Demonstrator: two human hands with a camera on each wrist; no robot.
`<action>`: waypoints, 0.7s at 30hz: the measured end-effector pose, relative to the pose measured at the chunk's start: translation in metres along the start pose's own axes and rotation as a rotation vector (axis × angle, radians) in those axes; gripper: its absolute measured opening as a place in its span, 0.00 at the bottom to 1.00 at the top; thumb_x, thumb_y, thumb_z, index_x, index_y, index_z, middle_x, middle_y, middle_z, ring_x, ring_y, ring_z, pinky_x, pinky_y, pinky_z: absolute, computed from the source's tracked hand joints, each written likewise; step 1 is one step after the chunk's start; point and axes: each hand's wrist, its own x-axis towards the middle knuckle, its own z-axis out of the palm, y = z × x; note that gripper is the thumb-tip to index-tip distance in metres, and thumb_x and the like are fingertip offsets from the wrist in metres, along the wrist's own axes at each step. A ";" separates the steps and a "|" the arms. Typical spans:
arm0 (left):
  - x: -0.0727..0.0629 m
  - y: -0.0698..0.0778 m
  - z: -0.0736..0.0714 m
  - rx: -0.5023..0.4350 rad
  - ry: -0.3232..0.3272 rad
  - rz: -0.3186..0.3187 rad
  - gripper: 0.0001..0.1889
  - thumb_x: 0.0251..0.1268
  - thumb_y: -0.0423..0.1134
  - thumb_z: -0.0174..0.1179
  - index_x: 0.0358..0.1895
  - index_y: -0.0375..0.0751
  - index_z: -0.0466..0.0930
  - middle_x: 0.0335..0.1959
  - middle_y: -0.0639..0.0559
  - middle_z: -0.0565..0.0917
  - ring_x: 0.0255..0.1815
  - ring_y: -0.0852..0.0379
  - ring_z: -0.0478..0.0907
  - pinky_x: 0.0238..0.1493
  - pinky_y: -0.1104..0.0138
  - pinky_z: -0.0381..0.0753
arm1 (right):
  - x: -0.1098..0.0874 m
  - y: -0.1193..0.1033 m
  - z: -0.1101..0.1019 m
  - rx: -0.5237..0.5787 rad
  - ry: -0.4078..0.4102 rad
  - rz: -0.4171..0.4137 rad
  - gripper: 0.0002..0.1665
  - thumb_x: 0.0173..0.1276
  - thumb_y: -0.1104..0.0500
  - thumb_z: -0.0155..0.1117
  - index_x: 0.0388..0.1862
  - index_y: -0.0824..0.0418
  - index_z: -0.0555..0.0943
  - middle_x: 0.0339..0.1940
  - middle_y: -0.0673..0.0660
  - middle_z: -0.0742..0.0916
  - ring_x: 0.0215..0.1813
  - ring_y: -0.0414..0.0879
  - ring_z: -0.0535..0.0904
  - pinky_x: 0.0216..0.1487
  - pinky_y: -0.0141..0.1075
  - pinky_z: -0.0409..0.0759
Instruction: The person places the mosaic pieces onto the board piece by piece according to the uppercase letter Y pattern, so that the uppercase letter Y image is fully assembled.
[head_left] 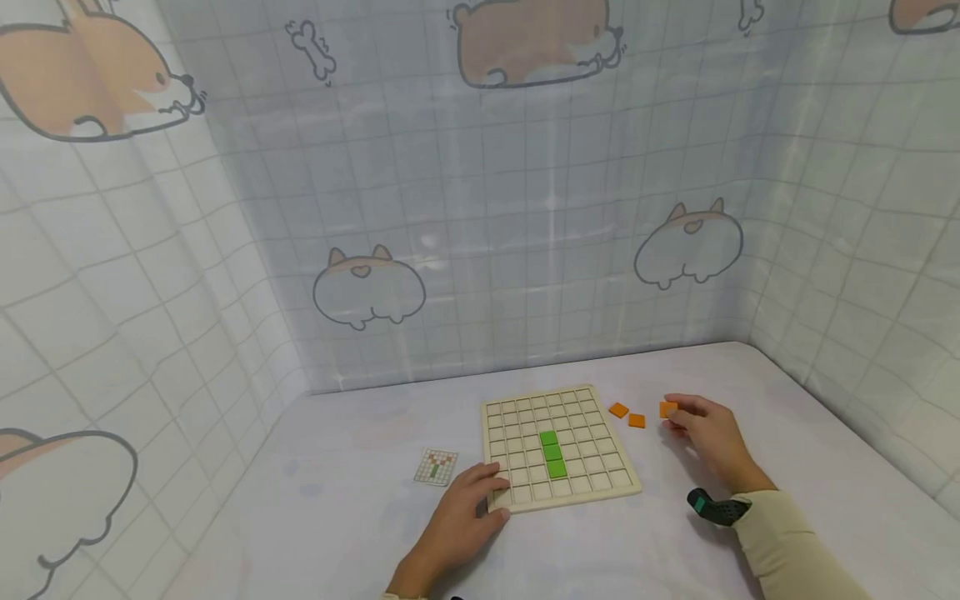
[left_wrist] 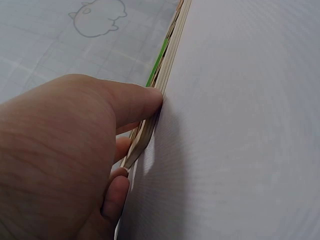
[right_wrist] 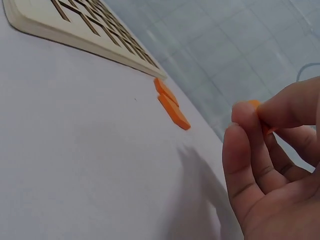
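A pale wooden grid board (head_left: 517, 457) lies on the table with a short column of green tiles (head_left: 552, 452) in its cells. My left hand (head_left: 463, 514) holds the board's near left corner; in the left wrist view the thumb (left_wrist: 142, 100) lies along the front edge and fingers bend at the side. To the right of the board, my right hand (head_left: 712, 437) pinches an orange square tile (head_left: 667, 409) between thumb and fingertips, raised off the table. Two more orange tiles (head_left: 637, 421) lie flat between that hand and the board, also visible in the right wrist view as orange tiles (right_wrist: 174, 111).
A small pattern card (head_left: 436, 467) with a printed grid of green and orange-brown squares lies left of the board. White patterned cloth walls (head_left: 525, 208) stand behind the table and on both sides. A dark band (head_left: 717, 507) is on the right wrist.
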 end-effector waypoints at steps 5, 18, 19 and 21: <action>-0.001 0.000 -0.001 0.011 0.003 0.009 0.19 0.66 0.46 0.64 0.58 0.47 0.83 0.70 0.50 0.73 0.73 0.43 0.63 0.71 0.42 0.62 | -0.002 -0.002 0.007 0.016 -0.049 0.006 0.27 0.75 0.58 0.56 0.70 0.68 0.71 0.62 0.67 0.78 0.47 0.43 0.81 0.45 0.24 0.82; 0.001 0.001 -0.001 -0.009 0.004 0.000 0.18 0.65 0.45 0.65 0.57 0.49 0.83 0.69 0.51 0.73 0.73 0.44 0.63 0.71 0.42 0.62 | -0.004 -0.008 0.026 0.039 -0.113 0.005 0.29 0.73 0.60 0.63 0.69 0.69 0.71 0.56 0.65 0.79 0.46 0.46 0.82 0.46 0.30 0.84; 0.001 0.001 -0.001 -0.010 0.004 0.000 0.18 0.65 0.45 0.65 0.57 0.49 0.83 0.69 0.51 0.73 0.73 0.44 0.63 0.71 0.42 0.62 | -0.005 -0.008 0.027 0.030 -0.111 0.015 0.28 0.73 0.60 0.62 0.69 0.69 0.72 0.57 0.65 0.79 0.47 0.46 0.82 0.45 0.29 0.84; 0.002 0.001 0.000 -0.009 0.002 0.001 0.18 0.65 0.45 0.65 0.57 0.49 0.83 0.69 0.51 0.73 0.73 0.43 0.63 0.71 0.42 0.62 | -0.005 -0.008 0.029 0.014 -0.106 0.033 0.28 0.73 0.60 0.62 0.69 0.68 0.72 0.57 0.64 0.79 0.47 0.47 0.81 0.45 0.29 0.84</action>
